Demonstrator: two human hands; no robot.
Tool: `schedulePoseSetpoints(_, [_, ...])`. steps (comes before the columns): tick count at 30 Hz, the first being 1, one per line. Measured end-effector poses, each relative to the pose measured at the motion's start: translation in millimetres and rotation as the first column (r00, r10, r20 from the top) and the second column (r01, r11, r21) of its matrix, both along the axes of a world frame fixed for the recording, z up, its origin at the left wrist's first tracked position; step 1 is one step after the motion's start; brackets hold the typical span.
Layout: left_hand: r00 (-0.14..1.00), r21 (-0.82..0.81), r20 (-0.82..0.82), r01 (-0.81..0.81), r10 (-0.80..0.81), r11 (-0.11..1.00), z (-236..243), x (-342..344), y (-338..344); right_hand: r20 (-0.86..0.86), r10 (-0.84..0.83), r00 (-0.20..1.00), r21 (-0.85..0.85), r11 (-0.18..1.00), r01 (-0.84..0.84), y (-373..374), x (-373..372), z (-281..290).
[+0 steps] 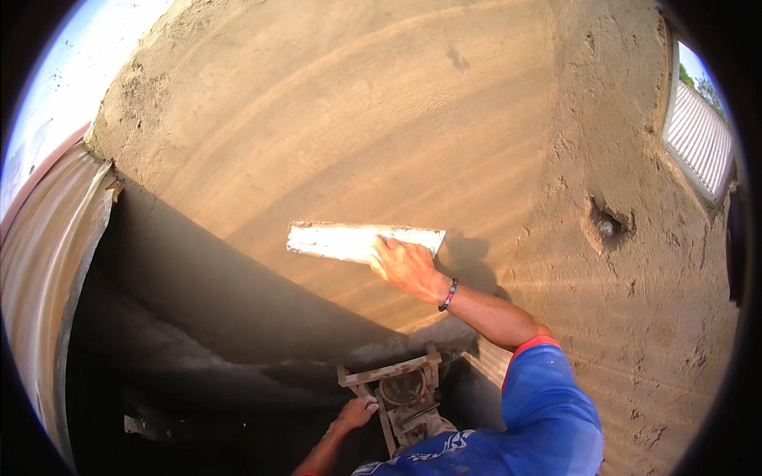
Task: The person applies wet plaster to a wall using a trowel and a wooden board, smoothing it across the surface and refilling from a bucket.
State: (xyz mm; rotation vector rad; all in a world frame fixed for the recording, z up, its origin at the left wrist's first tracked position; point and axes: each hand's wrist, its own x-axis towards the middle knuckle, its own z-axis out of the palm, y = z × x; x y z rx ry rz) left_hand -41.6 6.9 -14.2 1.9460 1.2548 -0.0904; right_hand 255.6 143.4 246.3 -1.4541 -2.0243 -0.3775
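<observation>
My right hand (406, 268) is closed on a long, pale plastering float (329, 240), gripping it toward its right end. The float lies nearly level against the plastered wall (357, 135), and a shadow falls to its right. A beaded bracelet (449, 294) circles my right wrist. Lower down, my left hand (355, 413) is closed beside a plaster-stained wooden frame (389, 371). Whether it grips the frame or a small pale thing at its fingertips, I cannot tell. Inside the frame a round, dirty shape (402, 388) shows.
To the right is a rougher wall stretch (611, 317) with a round hole (606, 226) and a window opening (698, 135). A corrugated metal sheet (55, 262) stands at the left edge. Deep shadow covers the lower left.
</observation>
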Motion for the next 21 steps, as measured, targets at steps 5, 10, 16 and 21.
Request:
schedulePoseSetpoints(5, [0.948,0.095,0.227,-0.249,0.222,0.964,9.6,-7.6,-3.3,-0.378,0.148,0.914,0.104,0.988,-0.117,-21.4,45.8,-21.8])
schedulePoseSetpoints(10, [0.959,-0.098,0.039,-0.276,0.281,0.956,-6.1,-38.2,-44.9,-0.824,0.005,0.567,0.301,0.851,0.431,-22.8,214.5,88.1])
schedulePoseSetpoints(16, [0.944,-0.081,0.014,-0.326,0.329,0.942,-35.5,-71.6,-58.7,-0.657,-0.041,0.753,0.236,0.937,0.256,-4.3,100.6,66.7])
schedulePoseSetpoints(21, [0.957,-0.013,0.051,-0.286,0.286,0.958,-3.7,-48.5,-26.1,-0.241,-0.113,0.964,0.056,0.990,0.130,6.7,-29.1,-45.7])
